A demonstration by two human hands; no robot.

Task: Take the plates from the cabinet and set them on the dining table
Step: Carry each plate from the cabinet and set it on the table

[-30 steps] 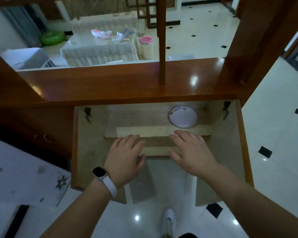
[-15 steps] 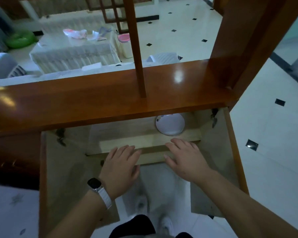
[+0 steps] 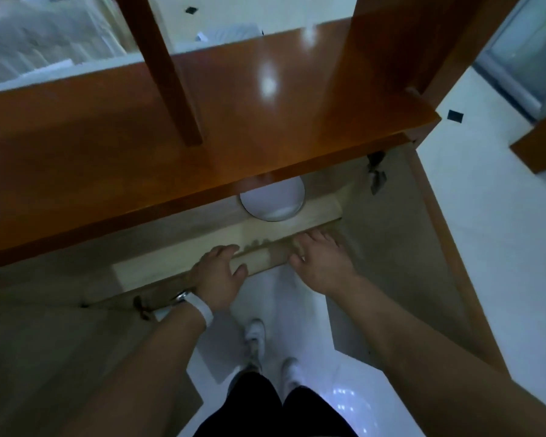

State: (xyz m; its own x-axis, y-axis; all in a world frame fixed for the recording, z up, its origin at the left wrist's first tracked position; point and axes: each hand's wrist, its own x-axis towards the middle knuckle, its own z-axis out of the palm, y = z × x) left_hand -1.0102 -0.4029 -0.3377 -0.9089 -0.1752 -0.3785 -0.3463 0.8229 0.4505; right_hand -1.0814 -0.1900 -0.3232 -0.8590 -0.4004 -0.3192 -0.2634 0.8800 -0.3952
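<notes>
Where countertop [image 3: 139,137] overhangs, round white plate [image 3: 273,205] (blurred)

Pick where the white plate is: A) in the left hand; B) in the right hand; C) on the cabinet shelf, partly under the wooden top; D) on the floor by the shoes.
C: the plate lies on the shelf, partly hidden under the wooden top; left hand and right hand are at the shelf's edge, holding nothing.

The cabinet top [image 3: 265,121] is glossy varnished wood. The inner shelf [image 3: 177,258] is pale, matt wood; the floor tiles [image 3: 486,216] are glossy
</notes>
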